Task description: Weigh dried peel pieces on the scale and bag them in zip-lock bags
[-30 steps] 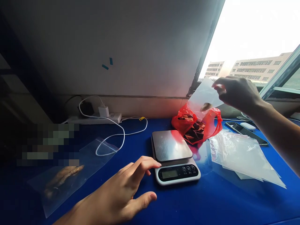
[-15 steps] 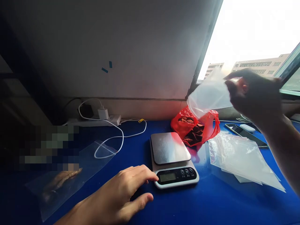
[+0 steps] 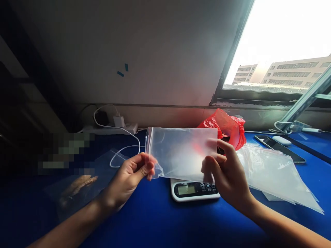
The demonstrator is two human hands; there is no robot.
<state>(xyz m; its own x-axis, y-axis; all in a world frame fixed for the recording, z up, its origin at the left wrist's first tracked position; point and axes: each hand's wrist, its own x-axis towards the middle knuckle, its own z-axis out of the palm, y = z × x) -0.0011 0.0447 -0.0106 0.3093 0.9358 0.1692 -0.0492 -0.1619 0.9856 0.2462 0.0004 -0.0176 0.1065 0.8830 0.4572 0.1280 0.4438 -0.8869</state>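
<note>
A clear zip-lock bag point(image 3: 178, 151) is stretched sideways between my two hands, above the table. My left hand point(image 3: 136, 170) pinches its left end, near the zip strip. The other end is gripped between the thumb and fingers of my right hand point(image 3: 226, 168). Behind the bag stands a kitchen scale point(image 3: 186, 196); its front panel shows, while most of its metal plate is covered by the bag. A red plastic bag point(image 3: 231, 127) stands at the back, its dark contents mostly hidden.
More clear bags point(image 3: 279, 172) lie in a stack at the right, near a phone point(image 3: 281, 148) and a white case point(image 3: 281, 140). At the left lies a bag with brown pieces point(image 3: 80, 186). A white cable point(image 3: 126, 148) runs from a power strip point(image 3: 129, 128).
My right hand has brought the zip-lock bag down and left from in front of the window. My left hand has lifted off beside the scale and taken the bag's other end.
</note>
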